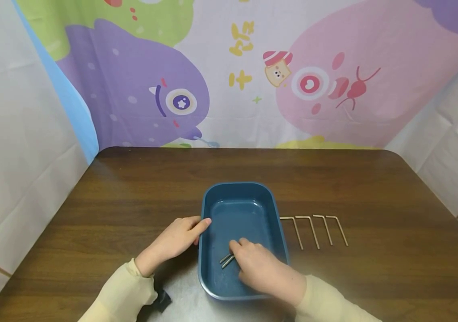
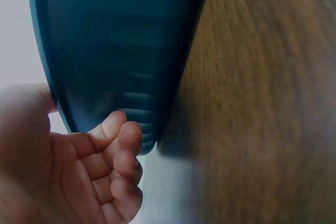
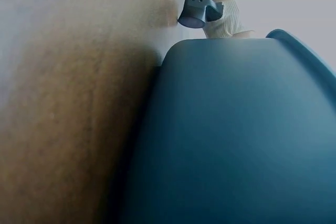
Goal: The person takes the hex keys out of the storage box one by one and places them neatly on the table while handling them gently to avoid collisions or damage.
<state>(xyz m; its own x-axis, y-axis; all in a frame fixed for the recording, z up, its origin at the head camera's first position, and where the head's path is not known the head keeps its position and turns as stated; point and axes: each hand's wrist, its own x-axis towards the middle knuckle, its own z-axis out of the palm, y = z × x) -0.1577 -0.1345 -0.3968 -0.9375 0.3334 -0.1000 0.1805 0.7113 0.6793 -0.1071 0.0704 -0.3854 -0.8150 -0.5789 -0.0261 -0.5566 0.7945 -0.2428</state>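
Right hand (image 1: 258, 264) partly hides the metal rods (image 1: 228, 262)

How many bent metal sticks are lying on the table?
4, in a row right of the blue tray: first stick nearest it, then second stick, third stick, fourth stick farthest right. More might hide behind the tray.

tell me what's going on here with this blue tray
Someone's left grip holds the left rim of a blue tray on a brown table. Their right grip is inside the tray, holding at least two thin metal rods. Four L-shaped metal pieces lie in a row right of the tray.
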